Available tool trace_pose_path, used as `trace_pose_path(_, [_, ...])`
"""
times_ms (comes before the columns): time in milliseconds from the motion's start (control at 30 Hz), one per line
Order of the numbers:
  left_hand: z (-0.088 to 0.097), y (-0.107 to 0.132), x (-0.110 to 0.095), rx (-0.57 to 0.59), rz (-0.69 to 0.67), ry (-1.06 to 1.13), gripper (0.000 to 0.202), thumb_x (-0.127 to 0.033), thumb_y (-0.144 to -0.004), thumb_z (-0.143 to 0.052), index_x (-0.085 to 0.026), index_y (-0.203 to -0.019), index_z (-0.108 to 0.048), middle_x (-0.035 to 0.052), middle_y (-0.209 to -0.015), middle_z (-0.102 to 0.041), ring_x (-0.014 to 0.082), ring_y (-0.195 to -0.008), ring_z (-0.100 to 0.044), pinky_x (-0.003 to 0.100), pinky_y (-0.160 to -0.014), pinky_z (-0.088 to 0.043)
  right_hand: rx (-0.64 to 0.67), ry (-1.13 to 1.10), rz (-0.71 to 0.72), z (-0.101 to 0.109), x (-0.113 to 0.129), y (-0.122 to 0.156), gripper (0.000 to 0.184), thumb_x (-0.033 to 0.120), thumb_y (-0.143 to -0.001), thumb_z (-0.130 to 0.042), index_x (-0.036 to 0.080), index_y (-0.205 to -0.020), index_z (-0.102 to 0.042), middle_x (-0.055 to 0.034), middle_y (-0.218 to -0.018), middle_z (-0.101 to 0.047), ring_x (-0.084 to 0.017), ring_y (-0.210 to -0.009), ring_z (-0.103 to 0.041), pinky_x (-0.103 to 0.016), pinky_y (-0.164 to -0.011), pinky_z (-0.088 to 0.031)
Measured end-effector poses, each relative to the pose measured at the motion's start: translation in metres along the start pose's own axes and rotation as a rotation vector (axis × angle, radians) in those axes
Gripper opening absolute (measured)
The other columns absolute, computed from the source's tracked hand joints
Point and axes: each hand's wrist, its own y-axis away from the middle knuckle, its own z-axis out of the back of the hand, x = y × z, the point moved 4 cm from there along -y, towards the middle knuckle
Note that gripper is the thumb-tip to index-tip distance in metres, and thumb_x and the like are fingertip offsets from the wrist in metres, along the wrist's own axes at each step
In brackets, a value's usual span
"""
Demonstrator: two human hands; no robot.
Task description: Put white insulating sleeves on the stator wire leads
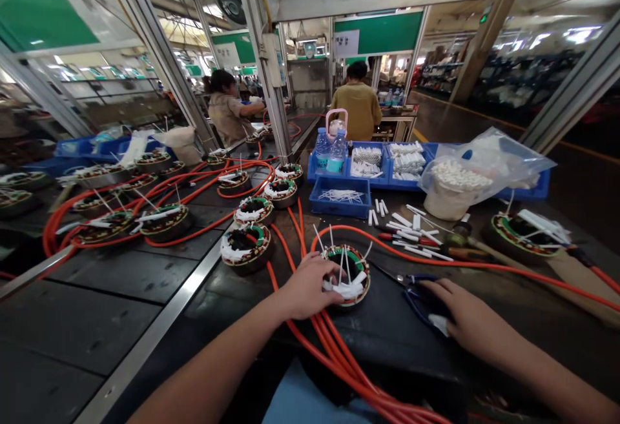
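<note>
My left hand (306, 288) grips the left rim of a round motor stator (349, 272) with copper windings, white sleeves and upright white ties, lying on the dark bench. Orange cables (339, 353) run from it toward me. My right hand (467, 317) lies fingers down over blue-handled scissors (417, 290) to the stator's right, with a bit of white under the fingers. Whether it grips them is unclear.
Several more stators (246, 246) with orange leads fill the conveyor (121, 275) at left. Blue bins (340, 197), water bottles (329, 150), a bagged tub of white parts (455, 185), loose white sleeves (411, 224) and another stator (520, 233) lie beyond. Two people work at the back.
</note>
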Motion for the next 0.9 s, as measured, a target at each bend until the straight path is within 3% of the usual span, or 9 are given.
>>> trace_pose_path(200, [0.003,-0.001,-0.008,0.036,-0.003,-0.060,0.033,-0.026,-0.065,-0.071,-0.021,-0.096,-0.060,0.0003,-0.084,-0.062,0.0203,-0.093,-0.053,0.039,-0.099,-0.029,0.219,-0.192,-0.126,0.011,0.008,-0.012,0.079,0.010,-0.057,-0.048,0.018,-0.134,-0.036,-0.0068,-0.100,-0.062,-0.022,-0.089,-0.059,-0.032,-0.079,-0.045])
trace_pose_path(333, [0.000,0.000,-0.018,-0.004,-0.048,-0.173,0.023,-0.033,-0.069,-0.066,-0.021,-0.088,-0.062,0.0026,-0.087,-0.063,0.0213,-0.092,-0.054,0.043,-0.102,-0.025,0.200,-0.471,-0.036,0.021,0.020,-0.003,0.057,0.027,-0.072,-0.051,0.015,-0.128,-0.043,-0.0082,-0.104,-0.062,-0.021,-0.091,-0.059,-0.029,-0.078,-0.046])
trace_pose_path(400, [0.000,-0.006,-0.020,-0.101,-0.039,-0.149,0.022,-0.039,-0.072,-0.064,-0.022,-0.086,-0.065,0.0022,-0.088,-0.065,0.0218,-0.093,-0.055,0.046,-0.102,-0.023,0.157,-0.317,0.067,0.028,0.034,0.004,0.047,0.029,-0.077,-0.048,0.017,-0.122,-0.049,-0.0089,-0.103,-0.063,-0.022,-0.090,-0.060,-0.030,-0.077,-0.045])
trace_pose_path(500, [0.003,-0.019,-0.017,-0.263,0.008,0.017,0.010,-0.032,-0.074,-0.064,-0.024,-0.078,-0.067,-0.0008,-0.083,-0.068,0.0195,-0.088,-0.058,0.043,-0.098,-0.029,0.127,0.120,0.220,0.042,0.062,0.002,0.039,0.020,-0.079,-0.043,0.020,-0.117,-0.052,-0.0090,-0.095,-0.064,-0.023,-0.083,-0.061,-0.032,-0.070,-0.044])
trace_pose_path(600, [0.004,-0.027,-0.013,-0.288,0.009,0.122,0.003,-0.025,-0.070,-0.068,-0.022,-0.070,-0.068,-0.0022,-0.075,-0.069,0.0164,-0.078,-0.061,0.034,-0.086,-0.040,0.119,0.418,0.322,0.056,0.088,-0.017,0.031,0.015,-0.079,-0.043,0.020,-0.107,-0.056,-0.0083,-0.087,-0.063,-0.021,-0.074,-0.061,-0.028,-0.060,-0.040])
trace_pose_path(767, [0.003,-0.023,-0.013,-0.346,-0.018,0.187,0.005,-0.020,-0.067,-0.072,-0.019,-0.067,-0.067,-0.0018,-0.071,-0.068,0.0142,-0.074,-0.061,0.029,-0.078,-0.044,0.115,0.595,0.467,0.063,0.110,-0.048,0.018,0.012,-0.079,-0.044,0.017,-0.091,-0.057,-0.0066,-0.074,-0.060,-0.017,-0.060,-0.058,-0.025,-0.051,-0.028])
trace_pose_path(900, [0.000,-0.015,-0.010,-0.434,-0.032,0.265,0.009,-0.020,-0.066,-0.071,-0.018,-0.063,-0.064,-0.0005,-0.070,-0.067,0.0156,-0.074,-0.061,0.030,-0.078,-0.045,0.099,0.646,0.515,0.053,0.105,-0.046,0.020,0.009,-0.080,-0.042,0.016,-0.092,-0.056,-0.0071,-0.073,-0.060,-0.018,-0.059,-0.058,-0.026,-0.049,-0.025])
